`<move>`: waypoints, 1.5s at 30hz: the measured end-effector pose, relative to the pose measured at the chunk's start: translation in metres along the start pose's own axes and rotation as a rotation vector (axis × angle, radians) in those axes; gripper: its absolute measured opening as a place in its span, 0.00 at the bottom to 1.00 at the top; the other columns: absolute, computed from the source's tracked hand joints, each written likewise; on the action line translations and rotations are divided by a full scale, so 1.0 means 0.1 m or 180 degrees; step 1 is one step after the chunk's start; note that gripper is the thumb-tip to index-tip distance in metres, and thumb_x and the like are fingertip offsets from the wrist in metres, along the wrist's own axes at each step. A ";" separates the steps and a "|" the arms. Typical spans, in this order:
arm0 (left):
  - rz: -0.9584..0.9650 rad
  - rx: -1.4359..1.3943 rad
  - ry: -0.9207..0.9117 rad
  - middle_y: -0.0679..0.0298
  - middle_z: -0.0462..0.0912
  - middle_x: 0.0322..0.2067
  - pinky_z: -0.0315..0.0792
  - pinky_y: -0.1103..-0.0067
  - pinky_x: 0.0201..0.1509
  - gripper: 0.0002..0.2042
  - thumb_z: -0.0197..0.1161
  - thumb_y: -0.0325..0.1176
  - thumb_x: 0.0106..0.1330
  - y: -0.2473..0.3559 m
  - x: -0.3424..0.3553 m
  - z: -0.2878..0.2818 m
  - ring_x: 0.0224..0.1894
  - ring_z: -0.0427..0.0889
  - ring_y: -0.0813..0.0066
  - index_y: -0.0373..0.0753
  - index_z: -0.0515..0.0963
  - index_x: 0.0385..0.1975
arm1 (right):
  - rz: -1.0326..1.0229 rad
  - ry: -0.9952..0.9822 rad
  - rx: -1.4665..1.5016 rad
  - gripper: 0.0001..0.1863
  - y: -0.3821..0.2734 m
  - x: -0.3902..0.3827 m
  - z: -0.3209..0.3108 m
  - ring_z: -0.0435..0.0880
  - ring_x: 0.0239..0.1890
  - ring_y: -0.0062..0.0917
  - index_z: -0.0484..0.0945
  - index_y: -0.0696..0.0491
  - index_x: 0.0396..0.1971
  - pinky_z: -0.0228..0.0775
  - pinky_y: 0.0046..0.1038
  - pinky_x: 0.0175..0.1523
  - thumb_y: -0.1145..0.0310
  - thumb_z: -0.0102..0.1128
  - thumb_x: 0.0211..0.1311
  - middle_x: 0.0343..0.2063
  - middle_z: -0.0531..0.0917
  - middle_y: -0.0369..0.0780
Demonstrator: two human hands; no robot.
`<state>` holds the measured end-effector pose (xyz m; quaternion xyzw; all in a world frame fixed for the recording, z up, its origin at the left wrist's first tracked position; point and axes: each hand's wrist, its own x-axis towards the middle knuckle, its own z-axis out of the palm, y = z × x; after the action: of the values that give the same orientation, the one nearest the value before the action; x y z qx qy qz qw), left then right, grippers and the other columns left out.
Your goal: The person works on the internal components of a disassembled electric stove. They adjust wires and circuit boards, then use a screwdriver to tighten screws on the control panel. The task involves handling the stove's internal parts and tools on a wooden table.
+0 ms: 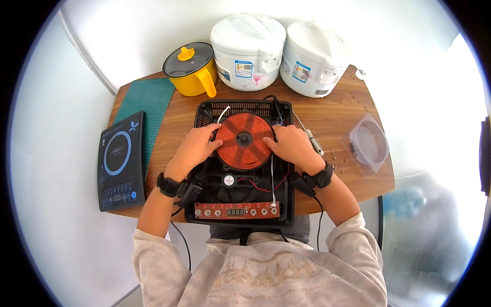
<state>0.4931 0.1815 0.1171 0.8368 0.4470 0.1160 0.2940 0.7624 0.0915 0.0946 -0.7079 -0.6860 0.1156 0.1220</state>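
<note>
A round copper-red coil disc (235, 153) with a black hub lies in an open black plastic housing (199, 115) at the centre. My left hand (200, 143) grips the disc's left rim, thumb on its face. My right hand (287, 143) holds the right rim the same way. Below the disc are a small white round part (229, 180), red and white wires and dark parts I cannot make out clearly. A red circuit board (238, 210) with buttons and a display spans the housing's front. Black devices are strapped to both wrists.
On the wooden table (169, 113) stand a yellow pot (186, 79), two white rice cookers (240, 56) (312, 61), a black cooktop panel (120, 169) over a green mat (151, 92), a screwdriver (313, 141), several screws (335, 165) and a clear plastic tray (368, 148).
</note>
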 end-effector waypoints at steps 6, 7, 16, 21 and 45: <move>-0.0582 -0.0599 -0.0442 0.45 0.87 0.41 0.79 0.65 0.48 0.22 0.69 0.32 0.68 -0.03 0.48 0.07 0.34 0.87 0.51 0.36 0.79 0.62 | 0.0138 -0.0014 0.0213 0.24 0.30 0.29 -0.04 0.88 0.33 0.47 0.88 0.55 0.43 0.80 0.46 0.41 0.48 0.64 0.65 0.28 0.89 0.48; -0.0518 -0.0593 -0.0423 0.45 0.87 0.42 0.79 0.66 0.48 0.23 0.68 0.33 0.69 -0.10 0.53 0.11 0.35 0.87 0.52 0.36 0.78 0.63 | 0.0116 -0.0022 0.0297 0.23 0.34 0.31 -0.05 0.88 0.33 0.46 0.88 0.55 0.42 0.80 0.45 0.41 0.48 0.65 0.65 0.27 0.89 0.47; 0.0005 -0.0052 -0.0283 0.49 0.85 0.43 0.77 0.70 0.45 0.24 0.67 0.36 0.71 -0.19 0.73 0.44 0.37 0.82 0.63 0.41 0.77 0.66 | 0.0070 -0.0051 0.0764 0.21 0.69 0.20 0.10 0.88 0.33 0.46 0.85 0.55 0.30 0.79 0.45 0.40 0.48 0.66 0.65 0.26 0.87 0.48; 0.0212 0.0114 -0.0106 0.54 0.83 0.41 0.76 0.72 0.44 0.25 0.68 0.35 0.71 -0.14 0.64 0.56 0.35 0.79 0.66 0.44 0.76 0.68 | 0.0013 -0.0059 0.0573 0.20 0.71 0.10 0.07 0.87 0.33 0.47 0.83 0.55 0.31 0.78 0.47 0.39 0.50 0.65 0.66 0.26 0.87 0.48; 0.0328 0.0284 0.0435 0.50 0.78 0.40 0.75 0.63 0.52 0.22 0.66 0.34 0.71 -0.15 0.42 0.74 0.44 0.80 0.47 0.45 0.76 0.66 | -0.0048 0.0134 0.0611 0.20 0.54 -0.11 0.25 0.86 0.31 0.51 0.79 0.57 0.30 0.77 0.50 0.38 0.53 0.66 0.67 0.24 0.84 0.51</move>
<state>0.5406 0.1932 0.0455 0.8611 0.4271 0.1677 0.2190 0.8050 0.0794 0.0534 -0.6901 -0.6744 0.1650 0.2045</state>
